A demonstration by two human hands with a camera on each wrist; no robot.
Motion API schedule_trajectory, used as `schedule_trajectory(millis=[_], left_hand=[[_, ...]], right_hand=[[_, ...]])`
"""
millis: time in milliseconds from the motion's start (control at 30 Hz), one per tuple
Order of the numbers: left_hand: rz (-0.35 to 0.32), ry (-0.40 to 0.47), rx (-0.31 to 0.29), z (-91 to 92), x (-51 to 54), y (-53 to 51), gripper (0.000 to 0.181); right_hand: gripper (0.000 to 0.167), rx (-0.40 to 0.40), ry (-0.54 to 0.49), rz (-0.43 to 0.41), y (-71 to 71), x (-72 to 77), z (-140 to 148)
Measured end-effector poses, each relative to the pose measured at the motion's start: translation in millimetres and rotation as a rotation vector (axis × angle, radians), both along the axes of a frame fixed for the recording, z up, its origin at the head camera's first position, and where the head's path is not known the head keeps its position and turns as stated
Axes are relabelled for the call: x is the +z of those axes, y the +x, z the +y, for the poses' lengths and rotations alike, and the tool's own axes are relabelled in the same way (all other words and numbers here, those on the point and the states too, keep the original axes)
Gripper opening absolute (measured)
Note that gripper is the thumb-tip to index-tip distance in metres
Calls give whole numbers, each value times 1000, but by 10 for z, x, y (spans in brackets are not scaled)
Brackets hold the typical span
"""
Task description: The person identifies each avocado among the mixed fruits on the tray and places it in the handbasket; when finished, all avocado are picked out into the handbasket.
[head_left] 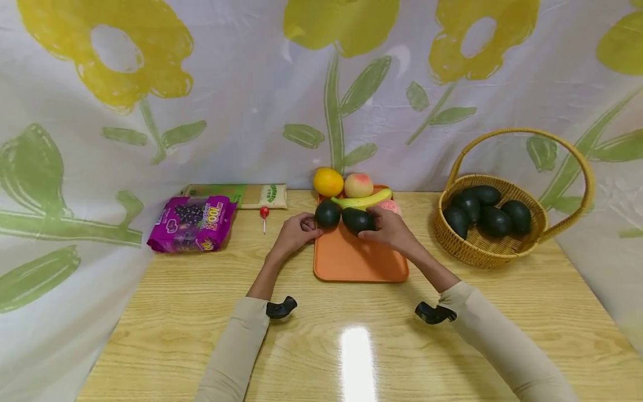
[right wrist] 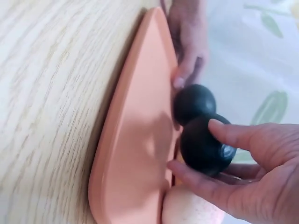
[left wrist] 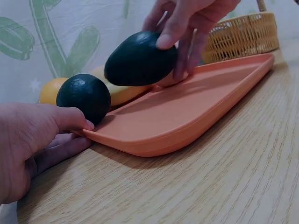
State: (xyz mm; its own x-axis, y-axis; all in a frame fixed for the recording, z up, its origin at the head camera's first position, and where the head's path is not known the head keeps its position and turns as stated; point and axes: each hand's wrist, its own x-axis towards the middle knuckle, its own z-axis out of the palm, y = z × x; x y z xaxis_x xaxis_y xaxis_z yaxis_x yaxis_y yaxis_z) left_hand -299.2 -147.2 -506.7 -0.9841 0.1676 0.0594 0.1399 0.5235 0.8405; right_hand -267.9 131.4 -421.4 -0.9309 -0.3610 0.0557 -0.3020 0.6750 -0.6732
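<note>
My right hand (head_left: 394,231) grips a dark green avocado (head_left: 355,221) by one end. In the left wrist view this avocado (left wrist: 138,60) hangs above the orange tray (left wrist: 187,105), tilted. A second dark avocado (head_left: 327,214) rests at the tray's left side. Beside it, my left hand (head_left: 296,234) pinches the tray's left rim, thumb over the edge and fingers outside, as the left wrist view shows. Behind the avocados lie a banana (head_left: 369,199), a yellow-orange fruit (head_left: 329,182) and a peach (head_left: 359,185). A pinkish round thing (head_left: 389,206) is partly hidden by my right hand.
A wicker basket (head_left: 467,254) with a tall handle stands at the right, holding several dark avocados (head_left: 494,221). Toward the left are a purple candy bag (head_left: 191,223), a red lollipop (head_left: 264,212) and a flat brown-green packet (head_left: 246,195). A flowered cloth (head_left: 241,111) hangs behind.
</note>
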Motion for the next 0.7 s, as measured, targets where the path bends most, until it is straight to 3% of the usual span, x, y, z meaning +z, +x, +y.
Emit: schedule_trajectory(millis=[133, 333, 700], left_hand=[[7, -10, 9, -12, 7, 0, 51], [-3, -10, 12, -23, 8, 15, 52], [-3, -1, 6, 13, 1, 5, 50]], right_hand=[[65, -9, -53, -51, 30, 52, 73], [59, -19, -158, -40, 81, 140, 125], [67, -62, -260, -146, 177, 391, 372]])
